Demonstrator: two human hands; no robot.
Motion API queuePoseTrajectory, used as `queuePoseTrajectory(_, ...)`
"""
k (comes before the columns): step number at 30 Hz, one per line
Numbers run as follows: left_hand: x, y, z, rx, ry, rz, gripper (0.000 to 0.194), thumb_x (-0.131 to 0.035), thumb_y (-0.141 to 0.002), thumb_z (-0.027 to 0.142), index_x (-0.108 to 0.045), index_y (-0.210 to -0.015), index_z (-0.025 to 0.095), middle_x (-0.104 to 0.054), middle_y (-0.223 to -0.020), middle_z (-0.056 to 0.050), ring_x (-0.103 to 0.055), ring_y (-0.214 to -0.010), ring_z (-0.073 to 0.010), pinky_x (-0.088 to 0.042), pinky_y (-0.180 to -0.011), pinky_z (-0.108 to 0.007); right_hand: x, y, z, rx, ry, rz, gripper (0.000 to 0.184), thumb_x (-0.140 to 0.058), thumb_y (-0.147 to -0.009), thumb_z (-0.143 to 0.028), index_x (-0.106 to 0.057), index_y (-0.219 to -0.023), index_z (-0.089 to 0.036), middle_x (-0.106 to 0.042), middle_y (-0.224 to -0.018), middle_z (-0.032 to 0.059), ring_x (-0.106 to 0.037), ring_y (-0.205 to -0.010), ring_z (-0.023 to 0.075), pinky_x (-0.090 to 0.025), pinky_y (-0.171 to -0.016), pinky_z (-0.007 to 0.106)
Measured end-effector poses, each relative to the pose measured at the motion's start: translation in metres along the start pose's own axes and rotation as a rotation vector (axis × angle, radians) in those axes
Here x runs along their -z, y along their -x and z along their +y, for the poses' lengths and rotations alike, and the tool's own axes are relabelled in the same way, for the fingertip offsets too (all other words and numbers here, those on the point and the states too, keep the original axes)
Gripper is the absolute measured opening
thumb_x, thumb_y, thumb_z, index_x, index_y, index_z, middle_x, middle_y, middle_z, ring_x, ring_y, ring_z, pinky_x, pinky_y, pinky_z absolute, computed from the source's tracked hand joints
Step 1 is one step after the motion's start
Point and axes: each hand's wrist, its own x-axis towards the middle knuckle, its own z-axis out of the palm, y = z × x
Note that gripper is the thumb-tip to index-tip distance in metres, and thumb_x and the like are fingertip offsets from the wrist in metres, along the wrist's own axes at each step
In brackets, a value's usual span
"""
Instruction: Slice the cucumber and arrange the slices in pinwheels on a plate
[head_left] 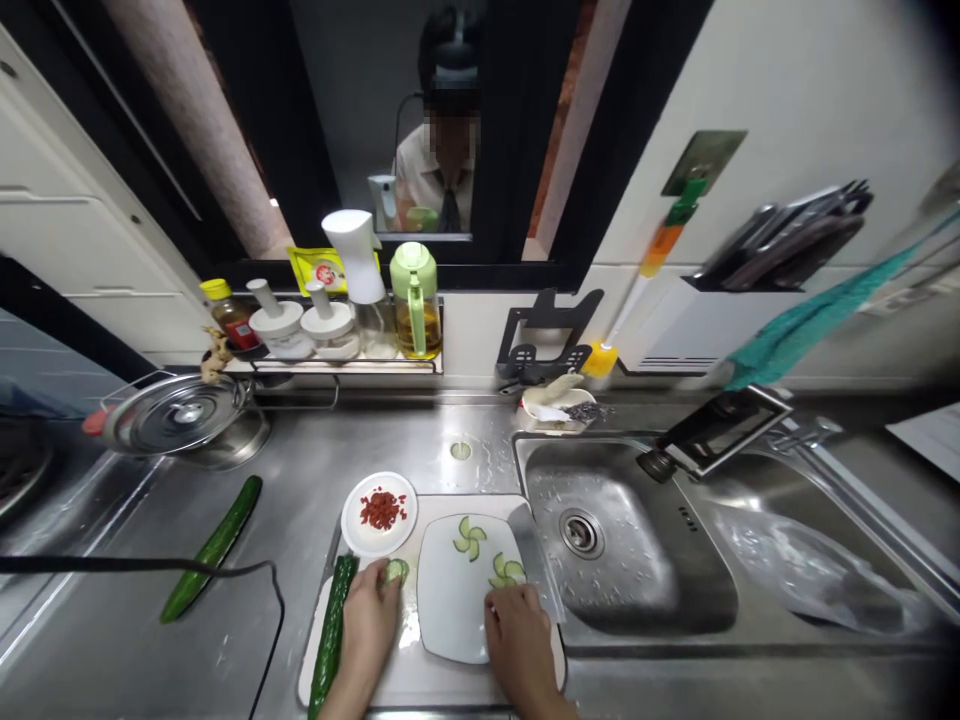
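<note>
A white square plate lies on a white cutting board. On the plate sit a pinwheel of cucumber slices and a second small group of slices. My right hand rests at that second group, fingers curled down onto the slices. My left hand lies on the board, fingertips closed on a cucumber piece. A cucumber half lies along the board's left edge. A small round plate of red berries stands just behind.
A whole cucumber lies on the steel counter at left, near a black cable. The sink and faucet are right of the board. A pot lid and a condiment rack stand behind.
</note>
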Motion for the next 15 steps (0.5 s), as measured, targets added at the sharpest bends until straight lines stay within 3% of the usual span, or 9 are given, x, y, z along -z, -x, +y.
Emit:
queuePoseTrajectory(6, -0.005, -0.005, -0.011, 0.044, -0.026, 0.029, 0.034, -0.046, -0.077, 0.028, -0.061, -0.103, 0.013, -0.064, -0.099, -0.013, -0.062, -0.088, -0.0233, -0.045, -0.084, -0.033, -0.015, 0.001, -0.006, 0.090, 0.036, -0.012, 0.018, -0.045, -0.087, -0.017, -0.060, -0.081, -0.024, -0.064, -0.090, 0.0028, -0.049, -0.098, 0.0222, -0.033, -0.071, 0.031)
queuePoseTrajectory(15, -0.004, -0.006, -0.008, 0.046, 0.014, 0.027, 0.014, -0.047, -0.076, 0.029, -0.057, -0.078, 0.020, -0.064, -0.079, -0.005, -0.061, -0.073, -0.0198, -0.045, -0.073, -0.028, -0.020, 0.005, -0.008, 0.108, 0.039, -0.016, 0.016, -0.047, -0.086, -0.015, -0.059, -0.081, -0.024, -0.064, -0.090, 0.0017, -0.049, -0.098, 0.0226, -0.032, -0.072, 0.032)
